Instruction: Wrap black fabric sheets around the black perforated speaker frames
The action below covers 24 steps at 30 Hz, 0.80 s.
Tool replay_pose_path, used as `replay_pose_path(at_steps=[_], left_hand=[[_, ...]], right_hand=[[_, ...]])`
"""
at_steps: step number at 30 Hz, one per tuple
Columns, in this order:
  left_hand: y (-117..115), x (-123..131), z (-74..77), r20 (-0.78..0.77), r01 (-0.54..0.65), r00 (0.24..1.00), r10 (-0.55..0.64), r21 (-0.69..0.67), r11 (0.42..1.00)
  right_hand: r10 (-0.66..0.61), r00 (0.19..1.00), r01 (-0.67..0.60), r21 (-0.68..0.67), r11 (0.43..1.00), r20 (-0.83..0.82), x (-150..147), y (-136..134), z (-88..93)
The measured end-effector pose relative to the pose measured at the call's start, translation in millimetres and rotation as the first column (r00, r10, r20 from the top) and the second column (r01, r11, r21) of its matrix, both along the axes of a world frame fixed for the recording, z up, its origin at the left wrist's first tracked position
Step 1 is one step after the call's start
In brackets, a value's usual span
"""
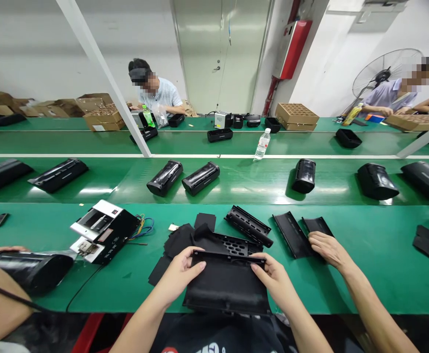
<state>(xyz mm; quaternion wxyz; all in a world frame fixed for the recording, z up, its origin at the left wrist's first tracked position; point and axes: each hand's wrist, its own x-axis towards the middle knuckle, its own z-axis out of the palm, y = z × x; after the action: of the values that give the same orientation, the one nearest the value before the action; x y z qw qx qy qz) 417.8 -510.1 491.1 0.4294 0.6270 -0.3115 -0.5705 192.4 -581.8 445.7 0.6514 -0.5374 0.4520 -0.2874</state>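
My left hand [180,273] and my right hand [275,279] both grip a black plastic housing panel [227,287] at its far corners, thumbs on top, at the near edge of the green bench. Just behind the panel lies a perforated black grille piece [232,243] on dark foam sheets [179,240]. A ribbed black bar [249,225] lies a little further back.
A co-worker's hand [328,247] on the right rests on curved black shells [295,234]. On the left, another person's hand holds a black speaker body [32,269] beside a wired test box [102,230]. Several black speaker housings [201,177] and a water bottle [262,144] sit on the belt behind.
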Motion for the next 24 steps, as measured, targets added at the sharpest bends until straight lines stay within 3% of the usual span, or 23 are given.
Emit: replay_pose_path(at_steps=[4, 9, 14, 17, 24], left_hand=[[0.8, -2.0, 4.0, -0.159, 0.011, 0.987, -0.014, -0.019, 1.000], [0.6, -3.2, 3.3, -0.159, -0.070, 0.985, 0.064, -0.036, 0.997], [2.3, -0.5, -3.3, -0.140, -0.159, 0.977, 0.161, 0.030, 0.987], [2.3, -1.7, -8.2, -0.165, -0.146, 0.975, 0.151, 0.040, 0.988], [-2.2, -10.9, -12.3, -0.212, -0.068, 0.974, 0.083, 0.079, 0.995]], right_hand=[[-0.021, 0.999, 0.019, 0.031, 0.999, 0.035, -2.3, -1.6, -1.9], [-0.009, 1.000, 0.009, -0.013, 1.000, 0.024, -10.4, -3.0, 5.1], [-0.004, 0.986, -0.010, 0.083, 0.996, 0.167, -18.4, -5.4, 8.3], [-0.015, 0.972, -0.018, 0.137, 0.990, 0.236, -19.9, -4.9, 5.1], [-0.109, 0.976, 0.060, 0.250, 0.967, 0.187, -22.2, 1.8, -7.6]])
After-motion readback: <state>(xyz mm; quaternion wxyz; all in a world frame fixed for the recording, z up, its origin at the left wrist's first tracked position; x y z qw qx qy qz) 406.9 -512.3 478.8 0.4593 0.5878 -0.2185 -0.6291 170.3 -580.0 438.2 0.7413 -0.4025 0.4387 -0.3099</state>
